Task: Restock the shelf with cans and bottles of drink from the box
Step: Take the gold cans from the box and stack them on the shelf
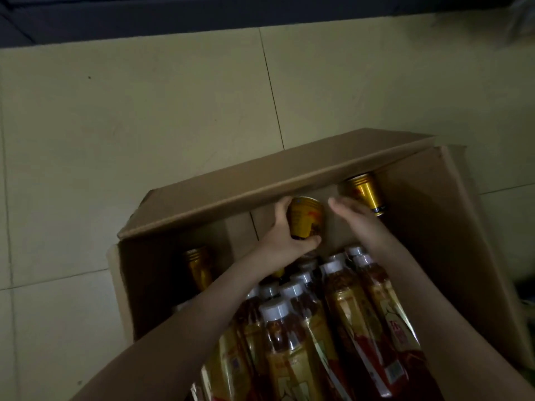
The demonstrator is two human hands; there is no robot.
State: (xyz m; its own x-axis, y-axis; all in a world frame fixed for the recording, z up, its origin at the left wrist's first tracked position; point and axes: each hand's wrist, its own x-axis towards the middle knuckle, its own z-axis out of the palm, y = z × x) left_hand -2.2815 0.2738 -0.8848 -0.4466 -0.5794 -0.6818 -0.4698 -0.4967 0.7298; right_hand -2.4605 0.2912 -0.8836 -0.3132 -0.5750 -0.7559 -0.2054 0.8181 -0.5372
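Inside brown cardboard box, gold metal can is gripped by left hand; right hand is held open, empty. White-capped plastic bottles not yet shelved: task judged early.

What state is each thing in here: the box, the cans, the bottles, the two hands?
box: open on top.
left hand: grips the held can.
held can: inside the box, gripped.
right hand: open, holding nothing.
far can: in the box, untouched.
left can: in the box, untouched.
bottles: capped, packed together in the box.
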